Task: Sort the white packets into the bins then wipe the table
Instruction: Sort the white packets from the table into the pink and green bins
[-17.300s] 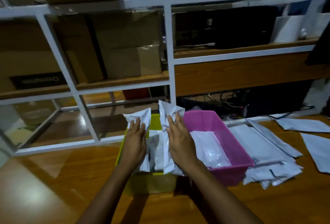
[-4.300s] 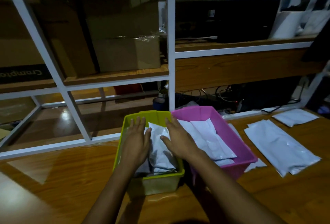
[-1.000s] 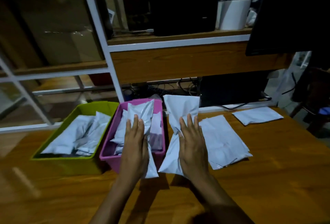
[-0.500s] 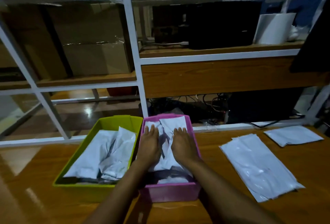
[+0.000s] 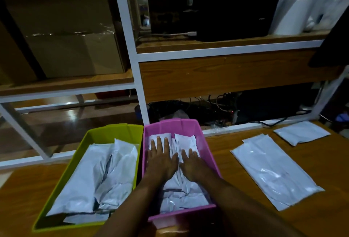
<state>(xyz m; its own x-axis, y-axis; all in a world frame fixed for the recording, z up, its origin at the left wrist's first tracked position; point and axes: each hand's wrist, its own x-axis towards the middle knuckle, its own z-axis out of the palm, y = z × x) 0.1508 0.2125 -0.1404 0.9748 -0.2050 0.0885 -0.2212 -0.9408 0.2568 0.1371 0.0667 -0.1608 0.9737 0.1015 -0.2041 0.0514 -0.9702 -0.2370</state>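
Here white packets (image 5: 181, 197) fill the pink bin (image 5: 170, 123), pressed flat under the left hand (image 5: 161, 163) and right hand (image 5: 192, 166), fingers straight. The green bin (image 5: 113, 129) beside it holds more; perhaps three loose packets (image 5: 272, 170) lie toward the tabletop's (image 5: 330, 161) right edge.

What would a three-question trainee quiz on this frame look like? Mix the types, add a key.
1. True or false: the left hand and right hand lie flat on the packets inside the pink bin.
2. Where do the loose packets lie? A) on the table, right of the pink bin; B) on the shelf; C) on the floor.
3. Fill in: the green bin stands to the ____ of the pink bin.
Key: 1 true; 2 A; 3 left.
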